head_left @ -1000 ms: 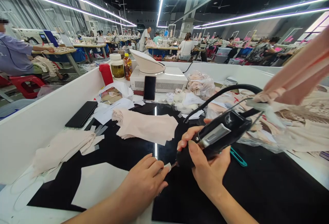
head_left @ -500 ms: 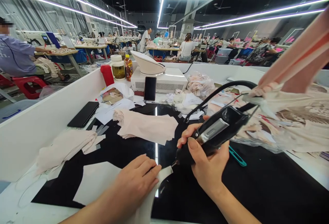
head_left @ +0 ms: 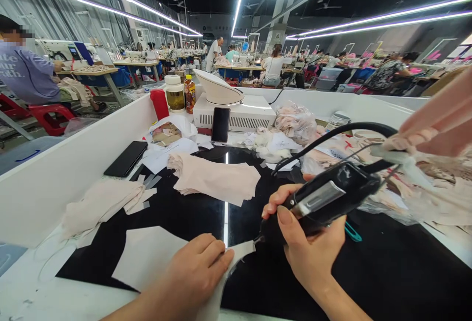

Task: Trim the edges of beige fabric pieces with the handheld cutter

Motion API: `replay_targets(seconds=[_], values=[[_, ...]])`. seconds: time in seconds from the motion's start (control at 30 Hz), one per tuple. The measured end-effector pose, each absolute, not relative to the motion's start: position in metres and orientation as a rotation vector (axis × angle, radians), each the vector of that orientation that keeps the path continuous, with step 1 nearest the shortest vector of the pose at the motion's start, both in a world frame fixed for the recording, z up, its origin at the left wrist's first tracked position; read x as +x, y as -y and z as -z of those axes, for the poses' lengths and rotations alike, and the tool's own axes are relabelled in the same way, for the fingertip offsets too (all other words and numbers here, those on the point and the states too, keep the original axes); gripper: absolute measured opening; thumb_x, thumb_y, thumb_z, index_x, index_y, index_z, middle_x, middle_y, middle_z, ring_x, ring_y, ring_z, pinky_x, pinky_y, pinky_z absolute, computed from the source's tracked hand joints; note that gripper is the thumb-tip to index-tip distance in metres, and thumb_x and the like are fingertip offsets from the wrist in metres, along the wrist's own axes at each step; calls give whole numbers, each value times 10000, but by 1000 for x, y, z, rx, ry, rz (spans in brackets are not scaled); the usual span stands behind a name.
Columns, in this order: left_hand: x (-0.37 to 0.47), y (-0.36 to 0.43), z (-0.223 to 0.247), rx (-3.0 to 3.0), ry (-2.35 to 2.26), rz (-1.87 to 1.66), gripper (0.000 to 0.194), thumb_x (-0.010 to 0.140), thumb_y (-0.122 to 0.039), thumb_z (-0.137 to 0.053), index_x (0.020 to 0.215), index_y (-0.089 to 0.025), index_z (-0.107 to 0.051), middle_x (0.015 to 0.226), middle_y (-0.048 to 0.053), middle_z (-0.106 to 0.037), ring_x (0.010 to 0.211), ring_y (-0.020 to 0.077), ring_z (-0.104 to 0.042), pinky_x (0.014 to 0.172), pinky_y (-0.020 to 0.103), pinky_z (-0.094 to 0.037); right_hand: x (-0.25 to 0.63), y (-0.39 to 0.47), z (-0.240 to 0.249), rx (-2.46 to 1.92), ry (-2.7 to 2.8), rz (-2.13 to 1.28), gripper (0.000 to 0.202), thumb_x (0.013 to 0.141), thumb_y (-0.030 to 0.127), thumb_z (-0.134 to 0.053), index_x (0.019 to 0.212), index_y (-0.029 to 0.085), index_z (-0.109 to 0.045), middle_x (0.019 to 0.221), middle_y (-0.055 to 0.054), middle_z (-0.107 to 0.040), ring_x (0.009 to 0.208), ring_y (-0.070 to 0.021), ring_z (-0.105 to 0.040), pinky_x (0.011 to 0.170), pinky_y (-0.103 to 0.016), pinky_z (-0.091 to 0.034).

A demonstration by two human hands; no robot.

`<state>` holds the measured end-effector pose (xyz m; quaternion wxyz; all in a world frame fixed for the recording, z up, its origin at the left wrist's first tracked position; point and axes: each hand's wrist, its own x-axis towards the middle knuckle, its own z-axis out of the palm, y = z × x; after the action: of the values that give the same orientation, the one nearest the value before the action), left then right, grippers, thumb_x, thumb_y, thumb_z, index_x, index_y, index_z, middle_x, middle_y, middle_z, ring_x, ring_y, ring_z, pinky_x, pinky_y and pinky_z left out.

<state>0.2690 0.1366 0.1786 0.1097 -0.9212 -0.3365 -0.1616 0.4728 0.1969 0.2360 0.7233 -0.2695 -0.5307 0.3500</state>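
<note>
My right hand (head_left: 308, 249) grips a black corded hand tool (head_left: 324, 198), its tip touching the end of a pale fabric strip (head_left: 236, 257) on the black worktop (head_left: 387, 267). My left hand (head_left: 197, 272) presses flat on that strip, fingers closed over it, just left of the tool's tip. The tool's black cable (head_left: 332, 136) arcs up and back to the right. A stack of pale pink fabric pieces (head_left: 216, 181) lies beyond my hands. A white paper piece (head_left: 145, 257) lies left of my left hand.
A white machine (head_left: 236, 109) with a phone (head_left: 220, 124) leaning on it stands at the back. A second phone (head_left: 125, 159), a red cup (head_left: 160, 103), a jar (head_left: 174, 94) and a bottle (head_left: 190, 92) sit left. Lace and fabric heaps (head_left: 424, 188) fill the right. People work at distant tables.
The fabric strip has lengthened out under my left hand, which slid back toward me. The tool's tip stays at the strip's end. The view shifted slightly.
</note>
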Motion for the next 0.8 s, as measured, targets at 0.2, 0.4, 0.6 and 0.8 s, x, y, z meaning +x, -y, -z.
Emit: replay_targets(seconds=[0.2,0.4,0.6,0.8], values=[[269,-135,-180,-2672,1046,515,325,1027,0,-374,1207,-91,-628,945,64,-664,831,205,-643,856,360,-584,474,-194,-236,-595,1171,-760,494,870,94,-761,1255,327,-555,889,39,-684,665,-131,-666,598,-286,-615],[273,-134,-185,-2628,996,616,314,1057,-10,-393,1248,-88,-630,1087,62,-693,973,194,-650,1065,381,-505,474,-194,-235,-609,1169,-750,443,864,99,-773,1183,317,-558,895,43,-688,664,-124,-659,609,-281,-617],[286,-140,-189,-2739,947,726,274,1058,-21,-423,1270,-65,-590,1119,96,-702,1016,185,-651,920,284,-572,474,-194,-236,-619,1172,-746,404,860,110,-778,1124,305,-544,888,43,-684,668,-126,-660,557,-255,-583],[288,-143,-186,-2860,1075,464,348,968,25,-469,1279,-96,-566,1021,82,-679,886,192,-640,778,283,-583,474,-194,-236,-616,1173,-752,403,864,92,-767,1123,309,-548,901,43,-678,663,-120,-654,531,-238,-567]])
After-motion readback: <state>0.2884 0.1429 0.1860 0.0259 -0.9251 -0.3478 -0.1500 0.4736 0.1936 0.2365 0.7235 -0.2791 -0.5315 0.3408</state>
